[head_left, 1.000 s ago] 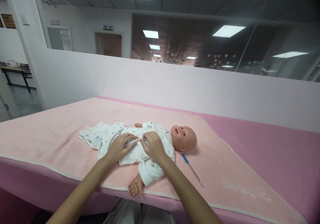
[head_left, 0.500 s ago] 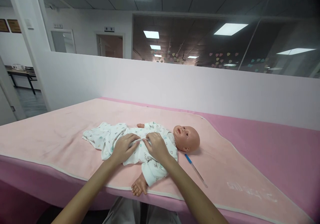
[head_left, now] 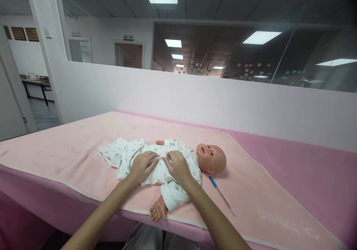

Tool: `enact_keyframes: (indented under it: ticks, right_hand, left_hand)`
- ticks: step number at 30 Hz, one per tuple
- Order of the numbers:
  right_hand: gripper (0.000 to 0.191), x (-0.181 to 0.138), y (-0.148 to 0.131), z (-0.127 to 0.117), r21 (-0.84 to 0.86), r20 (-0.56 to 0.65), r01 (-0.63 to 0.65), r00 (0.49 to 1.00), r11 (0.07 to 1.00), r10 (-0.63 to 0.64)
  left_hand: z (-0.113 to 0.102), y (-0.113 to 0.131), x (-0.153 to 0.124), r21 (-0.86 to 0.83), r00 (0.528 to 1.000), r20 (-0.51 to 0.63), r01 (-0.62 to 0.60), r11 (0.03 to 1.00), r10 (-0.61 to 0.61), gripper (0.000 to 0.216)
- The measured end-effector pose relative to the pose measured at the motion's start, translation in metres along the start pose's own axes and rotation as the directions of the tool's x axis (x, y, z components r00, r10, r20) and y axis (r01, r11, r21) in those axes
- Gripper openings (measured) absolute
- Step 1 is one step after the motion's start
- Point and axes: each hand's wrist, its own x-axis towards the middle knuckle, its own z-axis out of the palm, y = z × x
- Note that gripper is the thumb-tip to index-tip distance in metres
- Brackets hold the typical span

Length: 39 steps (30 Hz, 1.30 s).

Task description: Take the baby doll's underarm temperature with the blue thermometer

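A baby doll (head_left: 214,159) lies on its back, its head to the right, dressed in a white printed baby gown (head_left: 158,177). Over the doll's belly, my left hand (head_left: 143,167) pinches a thin white strip (head_left: 161,158) of the gown, which looks like a tie or a fold edge. My right hand (head_left: 178,168) is closed on the same strip from the other side, close to the left. Both hands rest against the gown. The doll's near hand (head_left: 158,209) sticks out of its sleeve at the front edge.
A peach mat (head_left: 69,142) covers much of the pink table (head_left: 306,153). Beside the doll's head lies a thin clear stick with a blue end (head_left: 221,195). Behind the table runs a low white wall (head_left: 195,97) below glass.
The camera view has tilted up and turned slightly left, so everything sits a little lower and further right. Both hands keep their hold on the strip; the doll has not visibly moved.
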Motion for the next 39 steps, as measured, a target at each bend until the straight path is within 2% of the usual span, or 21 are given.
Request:
enact_keyframes:
  ticks: [19, 25, 30, 33, 39]
  right_hand:
    - [0.012, -0.0005, -0.0009, -0.0010, 0.016, 0.021, -0.001, 1.000, 1.000, 0.000]
    - [0.014, -0.0004, -0.0009, -0.0012, 0.008, 0.019, 0.009, 1.000, 1.000, -0.009]
    - [0.012, -0.0005, -0.0007, -0.0012, 0.006, 0.025, -0.002, 1.000, 1.000, 0.002]
    - [0.012, -0.0001, -0.0008, -0.0014, 0.013, 0.023, -0.006, 1.000, 1.000, 0.006]
    - [0.011, -0.0014, 0.0001, -0.0017, 0.025, 0.027, 0.000, 1.000, 1.000, 0.000]
  left_hand:
    - [0.0009, 0.0006, -0.0003, 0.018, 1.000, -0.010, 0.025, 1.000, -0.025, 0.021]
    - [-0.0002, 0.0023, -0.0016, -0.101, 0.998, -0.051, 0.038, 0.994, -0.044, 0.020]
    - [-0.0009, 0.0019, -0.0021, -0.238, 0.975, -0.184, 0.077, 0.968, -0.123, 0.018]
    - [-0.0001, 0.0020, -0.0015, -0.184, 0.977, -0.194, 0.052, 0.981, -0.088, 0.019]
    - [0.0031, -0.0021, -0.0005, -0.033, 0.992, -0.109, 0.065, 0.997, -0.069, 0.018]
